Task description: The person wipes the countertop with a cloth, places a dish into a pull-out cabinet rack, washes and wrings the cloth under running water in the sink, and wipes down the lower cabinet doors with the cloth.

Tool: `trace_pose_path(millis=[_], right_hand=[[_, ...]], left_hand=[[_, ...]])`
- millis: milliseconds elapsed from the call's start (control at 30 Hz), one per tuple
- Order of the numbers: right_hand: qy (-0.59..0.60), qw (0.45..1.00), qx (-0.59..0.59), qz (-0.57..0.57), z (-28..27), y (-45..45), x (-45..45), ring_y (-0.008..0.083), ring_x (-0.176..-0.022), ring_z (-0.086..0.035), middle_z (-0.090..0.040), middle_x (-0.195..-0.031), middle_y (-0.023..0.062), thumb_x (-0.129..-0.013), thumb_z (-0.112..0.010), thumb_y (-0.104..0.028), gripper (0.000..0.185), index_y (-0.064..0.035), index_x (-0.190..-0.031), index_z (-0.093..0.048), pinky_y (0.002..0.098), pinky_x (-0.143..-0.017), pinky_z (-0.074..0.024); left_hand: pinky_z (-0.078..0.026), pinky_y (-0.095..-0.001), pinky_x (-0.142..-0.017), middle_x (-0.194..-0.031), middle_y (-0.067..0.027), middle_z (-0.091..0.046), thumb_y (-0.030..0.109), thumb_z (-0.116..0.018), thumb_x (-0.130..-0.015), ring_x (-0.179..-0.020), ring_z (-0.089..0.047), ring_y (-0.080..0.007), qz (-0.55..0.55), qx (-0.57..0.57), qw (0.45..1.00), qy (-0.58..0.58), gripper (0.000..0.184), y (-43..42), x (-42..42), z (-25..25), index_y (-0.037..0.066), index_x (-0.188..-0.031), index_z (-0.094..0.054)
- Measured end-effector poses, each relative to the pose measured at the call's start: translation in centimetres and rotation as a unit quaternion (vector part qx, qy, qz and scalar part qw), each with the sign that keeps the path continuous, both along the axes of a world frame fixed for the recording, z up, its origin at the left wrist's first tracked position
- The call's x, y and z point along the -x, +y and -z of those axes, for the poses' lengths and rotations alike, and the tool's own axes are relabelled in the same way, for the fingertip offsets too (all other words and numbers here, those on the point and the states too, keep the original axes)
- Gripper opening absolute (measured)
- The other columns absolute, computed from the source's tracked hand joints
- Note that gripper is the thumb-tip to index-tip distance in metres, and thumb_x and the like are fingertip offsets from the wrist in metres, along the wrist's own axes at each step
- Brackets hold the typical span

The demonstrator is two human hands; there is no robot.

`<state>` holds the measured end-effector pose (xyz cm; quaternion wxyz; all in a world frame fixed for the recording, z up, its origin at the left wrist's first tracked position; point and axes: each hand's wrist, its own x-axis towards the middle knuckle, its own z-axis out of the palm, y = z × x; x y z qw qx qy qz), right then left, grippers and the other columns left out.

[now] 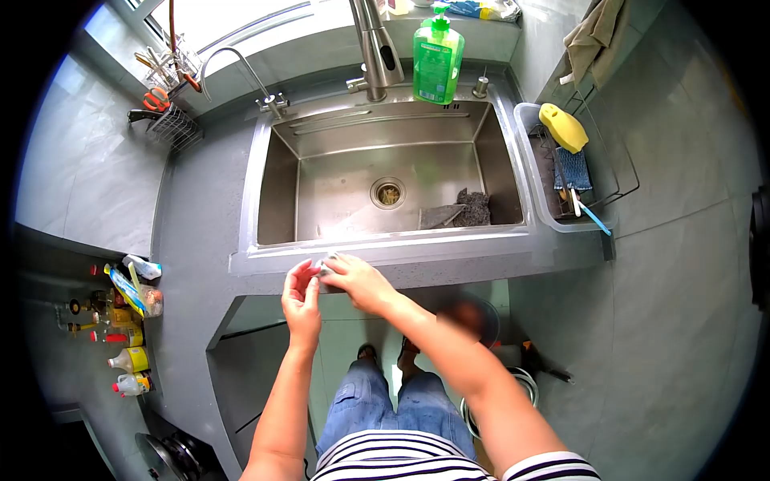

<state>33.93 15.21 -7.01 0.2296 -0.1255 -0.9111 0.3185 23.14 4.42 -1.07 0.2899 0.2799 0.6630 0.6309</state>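
My left hand (301, 301) and my right hand (358, 280) meet in front of the counter's front edge, below the sink's near rim. The right fingers are bent and closed around a small greyish thing (324, 268), too small and covered to name. Curled beside it, the left fingers and thumb come together at the same spot; what they grip is mostly hidden. Just beyond both hands lies the steel sink (337, 172). A dark grey cloth (473, 210) rests at its near right corner, and some yellowish bits sit in the drain (388, 193).
Behind the sink stand a tap (377, 60) and a green soap bottle (436, 60). On the right, a clear tub (529, 152) holds a yellow sponge-like item (564, 128) and a brush. Bottles (128, 359) line the left counter. Under the counter, a bin-like round container (488, 317) stands partly hidden.
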Motion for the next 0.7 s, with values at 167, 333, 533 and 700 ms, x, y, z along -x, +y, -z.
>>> trace_pose_path(millis=[167, 333, 533, 700], right_hand=[[-0.049, 0.991, 0.028, -0.119, -0.5, -1.5, -7.5, 0.0298, -0.124, -0.05, -0.06, -0.122, 0.0092, -0.065, -0.059, 0.007, 0.034, -0.009, -0.094, -0.068, 0.0412, -0.106, -0.0391], [0.081, 0.944, 0.061, 0.313, -1.6, -1.8, -8.9, 0.0383, -0.115, -0.054, -0.058, -0.123, 0.0192, -0.067, -0.049, 0.013, 0.051, -0.0074, -0.111, -0.064, 0.0421, -0.1, -0.0437], [-0.114, 0.915, -0.083, 0.378, 2.4, -2.8, 2.7, 0.0338, -0.133, -0.038, -0.044, -0.141, 0.0164, -0.082, -0.059, -0.014, 0.056, -0.0041, -0.136, -0.046, 0.0463, -0.113, -0.0265], [-0.018, 0.986, -0.056, 0.153, 2.0, -7.7, 14.2, 0.0325, -0.124, -0.049, -0.057, -0.127, 0.0144, -0.073, -0.058, 0.002, 0.049, -0.007, -0.121, -0.057, 0.0422, -0.107, -0.0378]], left_hand=[[-0.043, -0.021, -0.076, -0.108, 0.0001, -0.065, 0.007, -0.055, -0.094, -0.09, -0.056, -0.0062, 0.019, 0.043, 0.999, -0.02, 0.027, -3.3, 1.3, 2.4, 0.01, -0.12, -0.058], [-0.044, -0.0226, -0.075, -0.103, 0.0002, -0.066, 0.008, -0.055, -0.094, -0.088, -0.057, -0.0065, 0.049, 0.053, 0.995, -0.07, 0.023, -7.0, 1.0, 3.6, 0.01, -0.117, -0.059], [-0.044, -0.0224, -0.074, -0.101, 0.0006, -0.066, 0.008, -0.054, -0.094, -0.087, -0.057, -0.0061, 0.014, 0.056, 0.993, -0.101, 0.022, -13.6, 3.8, 4.1, 0.01, -0.115, -0.06], [-0.044, -0.0213, -0.072, -0.1, -0.0004, -0.066, 0.006, -0.052, -0.095, -0.085, -0.057, -0.0062, -0.034, 0.053, 0.992, -0.107, 0.021, -19.0, 8.1, 4.3, 0.008, -0.114, -0.059]])
